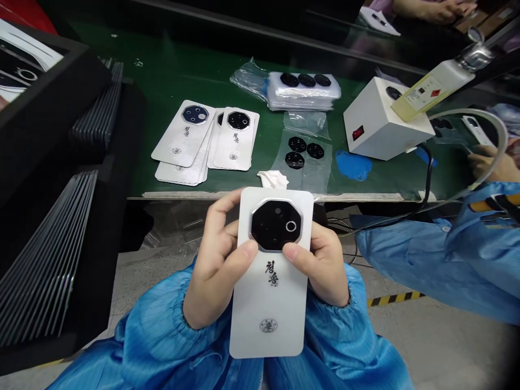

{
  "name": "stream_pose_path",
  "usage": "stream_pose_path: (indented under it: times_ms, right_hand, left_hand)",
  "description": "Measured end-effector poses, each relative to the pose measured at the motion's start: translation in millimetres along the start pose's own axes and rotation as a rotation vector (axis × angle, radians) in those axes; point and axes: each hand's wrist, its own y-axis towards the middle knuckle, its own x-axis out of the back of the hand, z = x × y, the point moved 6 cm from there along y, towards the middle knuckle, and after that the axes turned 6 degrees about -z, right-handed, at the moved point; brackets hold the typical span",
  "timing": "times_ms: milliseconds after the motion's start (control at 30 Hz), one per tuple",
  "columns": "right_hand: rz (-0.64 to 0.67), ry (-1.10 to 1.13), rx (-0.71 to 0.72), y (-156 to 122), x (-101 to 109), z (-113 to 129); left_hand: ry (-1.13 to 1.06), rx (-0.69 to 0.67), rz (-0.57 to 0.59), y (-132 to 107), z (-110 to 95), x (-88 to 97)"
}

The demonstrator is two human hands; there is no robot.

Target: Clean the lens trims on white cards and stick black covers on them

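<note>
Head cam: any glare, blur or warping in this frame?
Head view: the white phone back cover looks sharp, its print legible, with only a thin highlight on the metal camera ring. Glare sits on the plastic-wrapped stack. Wide-angle bending shows in the stacked slatted panels at the left, and the lower right corner darkens.

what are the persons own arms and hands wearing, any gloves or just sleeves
Both arms wear a shiny bright blue smock. The left sleeve and right sleeve billow, then gather at elasticated cuffs. The left hand and right hand are bare, without gloves.
</note>
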Motion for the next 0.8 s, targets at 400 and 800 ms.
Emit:
stream_pose_path:
  times_ms: [400, 800]
  right_hand:
    - [0.001, -0.271, 0.206, -1.5, -0.5, 8.4]
    - [0.001, -0.342, 0.314, -5.7, 4.2, 8.8]
  left_hand:
    - [0.262, 0.028, -0.004, 5.9, 11.2, 11.3]
    - [0.394, -0.197, 0.112, 6.7, 2.3, 6.1]
